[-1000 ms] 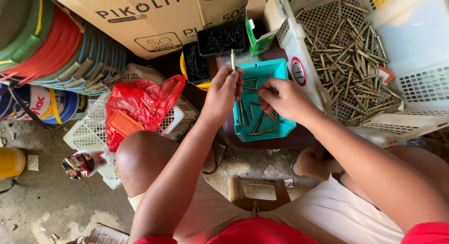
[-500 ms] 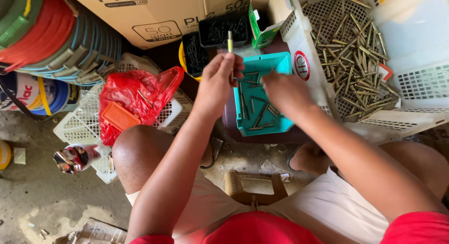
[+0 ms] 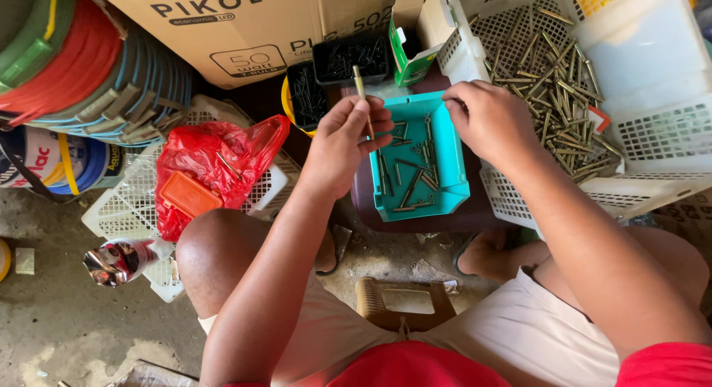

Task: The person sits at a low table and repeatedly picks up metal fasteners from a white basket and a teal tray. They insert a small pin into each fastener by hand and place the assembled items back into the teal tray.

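Two hands show from my head view: left hand (image 3: 343,144) pinches a long brass-coloured metal bolt (image 3: 362,98) upright beside the teal plastic tray (image 3: 454,172); right hand (image 3: 486,120), fingers curled together, rests at its rim.

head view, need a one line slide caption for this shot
Left hand holds a brass pin upright over a teal tray of pins while the right hand rests at its edge.
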